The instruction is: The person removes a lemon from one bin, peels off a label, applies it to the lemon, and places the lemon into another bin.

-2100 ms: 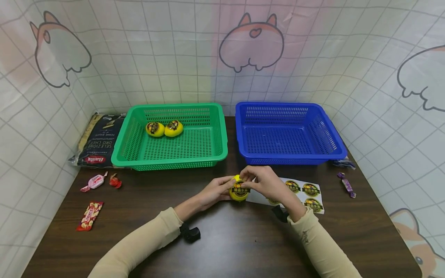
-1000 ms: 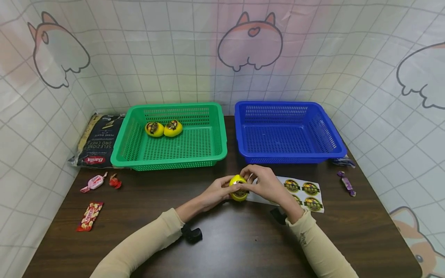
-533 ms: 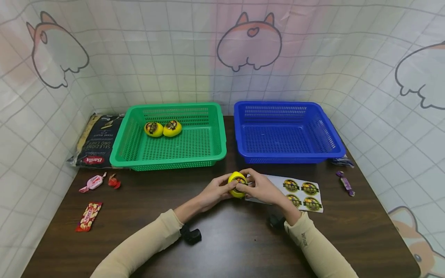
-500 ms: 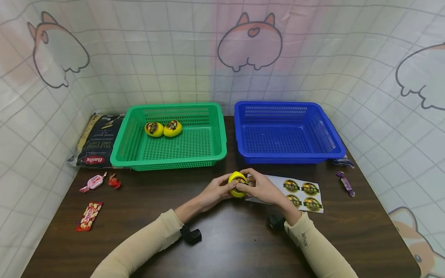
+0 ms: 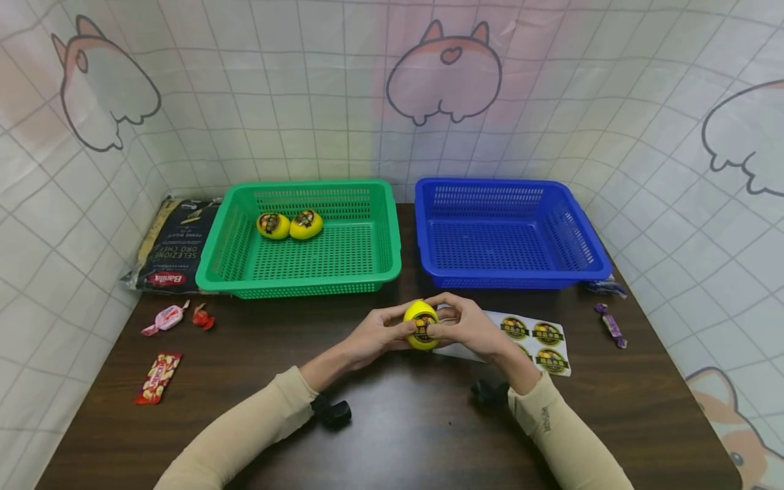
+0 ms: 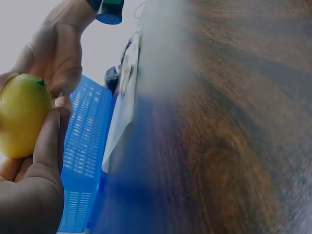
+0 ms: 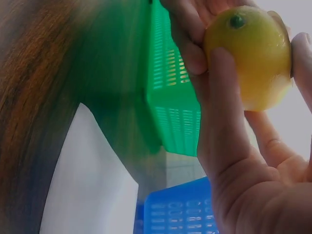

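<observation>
A yellow lemon [image 5: 416, 310] is between my two hands, above the table at the middle of the head view. A round black-and-gold sticker [image 5: 422, 329] lies on its near side. My left hand [image 5: 371, 336] grips the lemon from the left, and my right hand [image 5: 473, 331] grips it from the right. Both thumbs touch the sticker. In the left wrist view the lemon [image 6: 23, 114] shows a green stem tip; the right wrist view shows the lemon [image 7: 256, 58] held in the fingers. Partly under my right hand lies a white sheet [image 5: 461, 351] of the same stickers.
A green basket [image 5: 300, 284] holds two stickered lemons [image 5: 289, 225]. Beside it stands a blue basket [image 5: 508, 278]. A black pasta bag [image 5: 174, 248] lies at far left. Wrapped candies [image 5: 165, 318] and a red snack packet [image 5: 159, 378] lie left, a purple candy [image 5: 610, 327] right.
My right fingers, which pinched the sticker's edge, now wrap the lemon's right side. The sticker's right end, which stuck out past the lemon, now lies against it. The lemon has risen slightly.
</observation>
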A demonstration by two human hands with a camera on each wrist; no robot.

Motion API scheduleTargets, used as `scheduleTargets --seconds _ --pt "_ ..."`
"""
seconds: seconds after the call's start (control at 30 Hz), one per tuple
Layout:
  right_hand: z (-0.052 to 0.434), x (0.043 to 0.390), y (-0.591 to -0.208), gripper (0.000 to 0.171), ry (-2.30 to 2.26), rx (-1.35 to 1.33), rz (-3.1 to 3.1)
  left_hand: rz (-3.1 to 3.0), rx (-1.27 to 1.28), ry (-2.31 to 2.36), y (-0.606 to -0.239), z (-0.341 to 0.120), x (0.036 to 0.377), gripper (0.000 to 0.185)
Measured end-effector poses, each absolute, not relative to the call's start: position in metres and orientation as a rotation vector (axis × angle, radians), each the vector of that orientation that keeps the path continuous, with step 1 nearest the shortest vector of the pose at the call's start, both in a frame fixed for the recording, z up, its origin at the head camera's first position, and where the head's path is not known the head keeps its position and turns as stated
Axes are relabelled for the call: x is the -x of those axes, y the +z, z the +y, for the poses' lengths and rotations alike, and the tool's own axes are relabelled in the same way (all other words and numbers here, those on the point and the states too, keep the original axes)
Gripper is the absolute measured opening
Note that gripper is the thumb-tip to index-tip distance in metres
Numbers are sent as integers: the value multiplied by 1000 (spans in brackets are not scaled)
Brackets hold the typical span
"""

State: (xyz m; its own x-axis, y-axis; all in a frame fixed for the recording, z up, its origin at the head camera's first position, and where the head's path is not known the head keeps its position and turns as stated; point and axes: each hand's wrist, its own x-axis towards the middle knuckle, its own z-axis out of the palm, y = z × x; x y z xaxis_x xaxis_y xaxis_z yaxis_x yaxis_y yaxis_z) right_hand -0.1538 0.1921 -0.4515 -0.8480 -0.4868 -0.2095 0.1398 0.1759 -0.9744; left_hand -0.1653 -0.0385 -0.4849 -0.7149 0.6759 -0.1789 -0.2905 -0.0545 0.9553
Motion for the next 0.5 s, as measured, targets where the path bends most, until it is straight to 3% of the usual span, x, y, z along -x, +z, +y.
scheduleTargets --seconds 0.5 --pt "199 155 -452 60 -1783 329 1874 1534 -549 1795 -481 -45 168 68"
